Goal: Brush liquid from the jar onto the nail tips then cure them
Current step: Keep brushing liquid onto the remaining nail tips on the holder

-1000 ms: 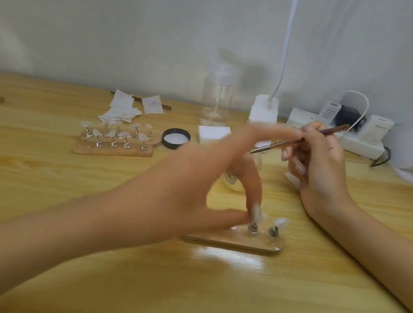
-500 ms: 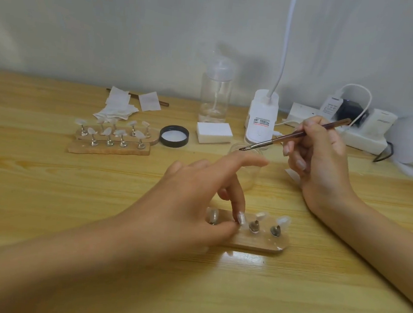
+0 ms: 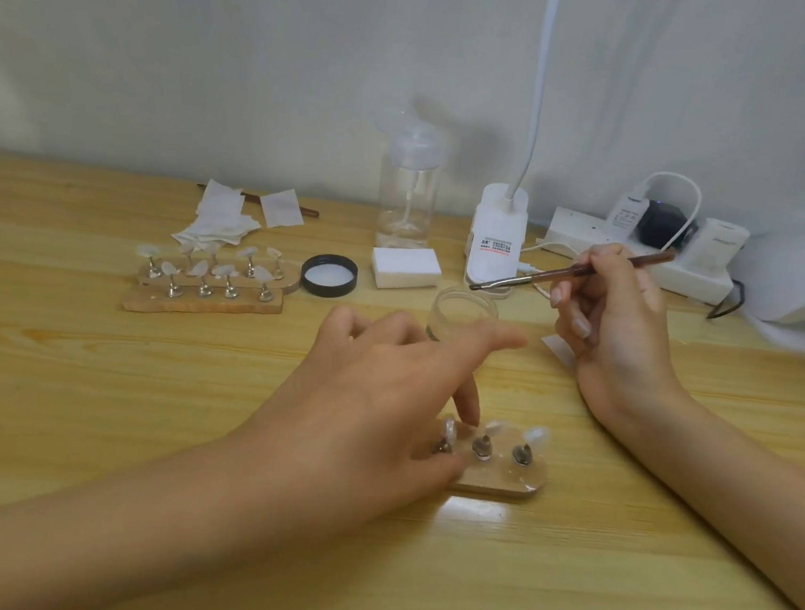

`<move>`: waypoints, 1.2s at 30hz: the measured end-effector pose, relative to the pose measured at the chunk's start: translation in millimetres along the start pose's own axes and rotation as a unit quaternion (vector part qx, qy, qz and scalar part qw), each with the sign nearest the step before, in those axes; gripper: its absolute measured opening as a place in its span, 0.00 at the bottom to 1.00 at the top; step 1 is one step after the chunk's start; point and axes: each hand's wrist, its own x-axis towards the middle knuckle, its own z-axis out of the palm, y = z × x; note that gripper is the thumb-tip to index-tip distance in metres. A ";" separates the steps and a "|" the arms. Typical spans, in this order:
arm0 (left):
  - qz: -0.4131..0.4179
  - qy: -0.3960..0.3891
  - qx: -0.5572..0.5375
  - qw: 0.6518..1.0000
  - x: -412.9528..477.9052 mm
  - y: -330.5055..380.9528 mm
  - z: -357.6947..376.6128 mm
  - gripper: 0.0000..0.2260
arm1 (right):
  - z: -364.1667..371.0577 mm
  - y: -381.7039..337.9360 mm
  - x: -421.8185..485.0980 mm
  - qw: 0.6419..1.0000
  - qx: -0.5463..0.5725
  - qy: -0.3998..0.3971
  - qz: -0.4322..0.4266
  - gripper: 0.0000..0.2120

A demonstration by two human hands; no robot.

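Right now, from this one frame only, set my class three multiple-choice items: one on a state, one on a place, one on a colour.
1. The jar is:
A. open
B. capped
C. tipped over

2. The lid lies:
A. on the jar
B. on the table, left of the white block
C. off the table

3. The brush handle is:
A. white
B. blue
C. brown

Answers:
1 A: its rim is bare and it stands upright.
2 B: it lies flat on the wood beside the block.
3 C: the handle held in the right hand is reddish brown.
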 end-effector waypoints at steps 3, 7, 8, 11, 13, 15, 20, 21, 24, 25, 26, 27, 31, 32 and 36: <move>0.025 0.019 0.044 0.999 4.7 10.3 2.7 0.33 | 0.0 -0.4 -0.2 1.000 0.011 0.015 0.013 0.12; 0.055 0.025 0.118 0.991 9.3 15.0 7.3 0.27 | 0.0 0.3 0.4 1.000 0.013 0.009 0.006 0.12; 0.061 0.039 0.121 0.990 8.9 15.0 7.9 0.25 | 0.3 0.5 0.5 1.000 0.012 0.006 0.004 0.12; 0.076 0.061 0.124 0.987 8.4 14.1 10.0 0.22 | 0.9 0.6 0.0 1.000 0.007 0.002 0.001 0.12; 0.088 0.068 0.122 0.986 8.5 13.3 11.6 0.25 | 0.8 0.8 0.1 1.000 0.007 0.003 0.000 0.12; 0.095 0.076 0.124 0.985 8.2 13.8 13.8 0.28 | 0.8 1.0 0.3 1.000 0.007 0.004 0.000 0.12; 0.118 0.085 0.142 0.979 6.8 14.6 18.6 0.31 | 1.5 0.2 -0.3 1.000 0.009 0.004 0.006 0.12; 0.124 0.090 0.137 0.979 6.6 13.2 18.4 0.30 | 1.7 -0.1 -0.9 1.000 0.009 0.006 0.007 0.11; 0.120 0.110 0.066 0.984 6.5 11.7 9.7 0.25 | 2.2 -0.7 -1.7 1.000 0.012 0.011 0.010 0.11; 0.107 0.113 0.012 0.988 7.8 11.8 3.4 0.23 | 2.5 -0.8 -1.8 1.000 0.013 0.013 0.013 0.11; 0.090 0.111 -0.059 0.988 9.5 11.1 -3.6 0.23 | 2.5 -1.1 -1.9 1.000 0.013 0.014 0.015 0.11; 0.072 0.106 -0.137 0.982 12.0 9.0 -10.7 0.23 | 2.7 -1.5 -1.9 1.000 0.013 0.013 0.015 0.11; 0.017 0.128 -0.334 0.934 27.8 -13.0 -28.1 0.24 | 3.3 -2.2 -1.9 1.000 0.014 0.008 0.015 0.11; 0.000 0.131 -0.371 0.919 31.3 -20.2 -26.9 0.24 | 3.4 -2.2 -1.7 1.000 0.012 0.010 0.016 0.11; -0.058 0.149 -0.404 0.901 40.8 -47.9 -10.6 0.22 | 3.0 -1.8 -1.2 1.000 0.005 0.011 0.017 0.11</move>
